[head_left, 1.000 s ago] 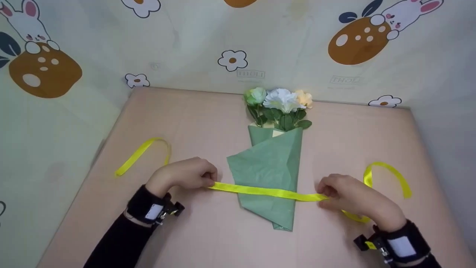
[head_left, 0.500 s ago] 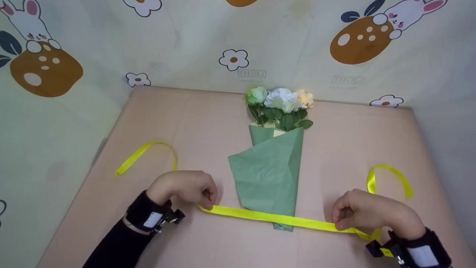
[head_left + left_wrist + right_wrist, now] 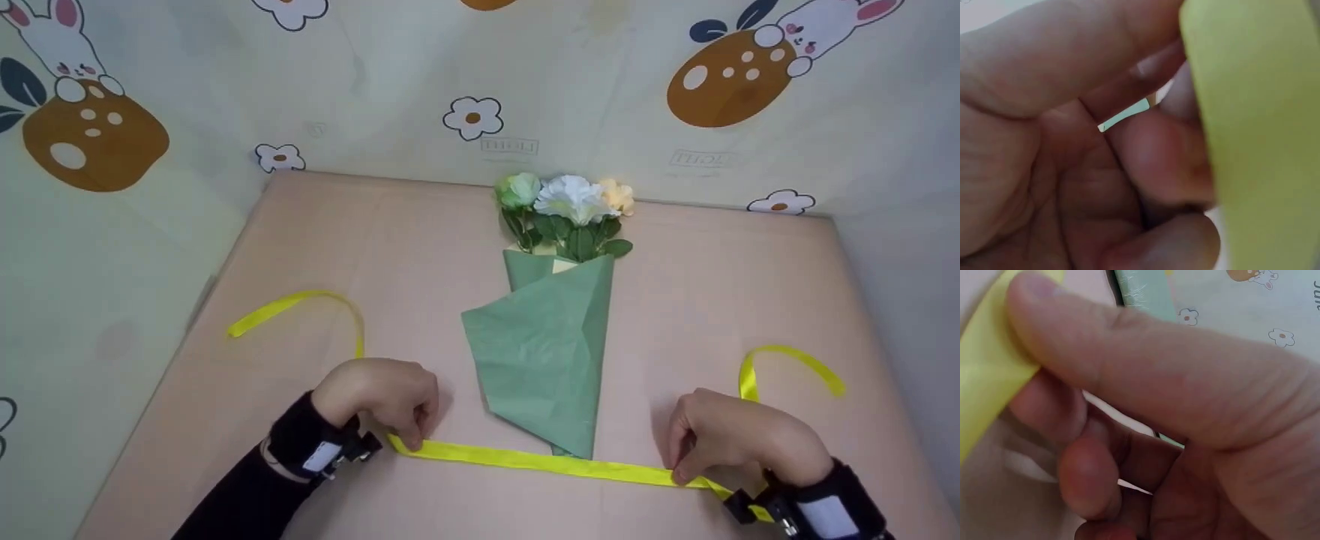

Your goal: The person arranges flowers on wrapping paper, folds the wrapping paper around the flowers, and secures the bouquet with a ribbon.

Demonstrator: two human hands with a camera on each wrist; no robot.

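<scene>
A yellow ribbon point(image 3: 525, 459) is stretched between both hands, low across the bottom tip of a wrapped bouquet. My left hand point(image 3: 394, 397) pinches it left of the bouquet, and my right hand point(image 3: 739, 439) pinches it on the right. In the right wrist view the thumb presses the ribbon point(image 3: 988, 365) against a finger. The ribbon fills the right side of the left wrist view, beside curled fingers. Green paper point(image 3: 544, 360) wraps the bouquet, which lies with its white, green and peach flowers point(image 3: 574, 199) toward the back. The ribbon's loose ends curl out beyond each hand.
The bouquet lies on a pinkish-beige tabletop point(image 3: 390, 247). Behind and to the left stands a pale covering point(image 3: 375, 82) printed with rabbits, brown fruit and flowers. The flower heads reach the table's back edge.
Both hands have moved toward the near edge, carrying the taut ribbon from across the wrapped paper down to its bottom tip. The ribbon's loose ends have shifted slightly. The bouquet stays in place.
</scene>
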